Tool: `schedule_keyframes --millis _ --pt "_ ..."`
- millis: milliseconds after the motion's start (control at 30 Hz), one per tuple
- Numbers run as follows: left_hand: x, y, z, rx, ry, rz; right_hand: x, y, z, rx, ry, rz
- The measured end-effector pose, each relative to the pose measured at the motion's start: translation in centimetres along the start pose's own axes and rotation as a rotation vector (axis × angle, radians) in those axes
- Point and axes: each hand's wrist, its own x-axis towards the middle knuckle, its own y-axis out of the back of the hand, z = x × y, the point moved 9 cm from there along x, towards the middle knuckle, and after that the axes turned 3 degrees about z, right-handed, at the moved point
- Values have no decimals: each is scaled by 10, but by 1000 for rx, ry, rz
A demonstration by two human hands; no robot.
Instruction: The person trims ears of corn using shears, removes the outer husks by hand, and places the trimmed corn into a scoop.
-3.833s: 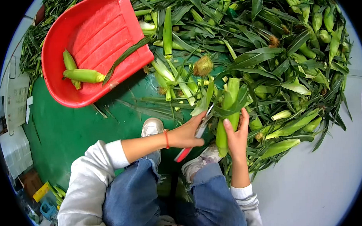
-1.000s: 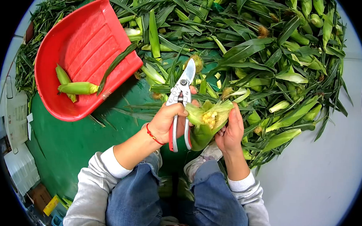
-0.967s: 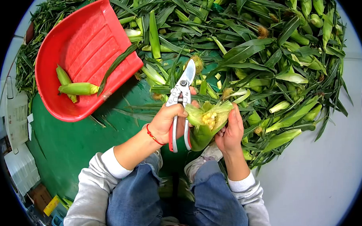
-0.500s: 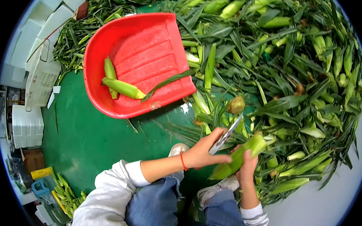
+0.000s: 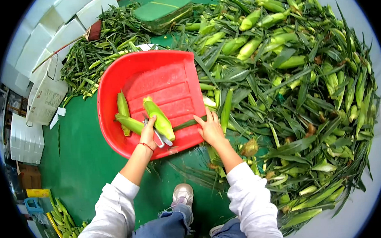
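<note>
Corn ear (image 5: 160, 120), green and husked, is in the near half of the red scoop (image 5: 166, 84), its long axis slanting from the far left down toward the near right corner. Its near end points between the two hands, and the left hand (image 5: 148, 135) is much the nearer: its fingers are just beside the ear's left flank, wrapped around pruning shears (image 5: 158, 140) whose handles stick out close to the ear's near end. Whether those fingers also touch the husk, I cannot tell. The right hand (image 5: 212, 130) is to the right of the ear and apart from it, at the scoop's straight right edge; its fingers are spread wide around the end of a long leaf (image 5: 184, 125), with no grip to be seen. Left of the ear, toward the scoop's curved wall, lie two more ears, a slanted one (image 5: 129, 123) and an upright-looking one (image 5: 123, 106) that it crosses. Beyond the right edge spreads a large corn pile (image 5: 290, 98), and past the scoop's far edge are a green stool (image 5: 163, 7) and a broom (image 5: 94, 31).
</note>
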Motion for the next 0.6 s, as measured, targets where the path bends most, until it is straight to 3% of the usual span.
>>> schedule_keyframes --millis 33,100,133,233,267,300,367,433,467,533,600 --pt "12 10 8 -10 40 76 6 -14 8 51 61 64" --pt "30 41 11 50 153 79 -3 -34 33 36 109 -137" --pt "-11 20 25 105 161 134 -15 -16 45 56 89 -66" --pt "-77 -1 67 240 -62 -97 -79 50 110 117 -108 155" --pt "-92 10 92 545 -315 -74 -102 73 137 -84 -301 86" --pt "-109 20 116 851 -568 -52 -124 83 169 -385 -429 -123" --pt "-149 32 162 1243 -1025 279 -152 138 146 -847 -264 18" --pt "-148 66 185 1498 -1250 513 -147 138 124 -499 -222 127" --pt "-132 94 190 1472 -1144 559 -143 135 108 -323 -198 180" --pt "-100 136 190 1405 -949 641 -132 62 100 415 -407 -26" --pt "-83 160 171 974 -700 528 -116 -19 78 729 -515 -239"
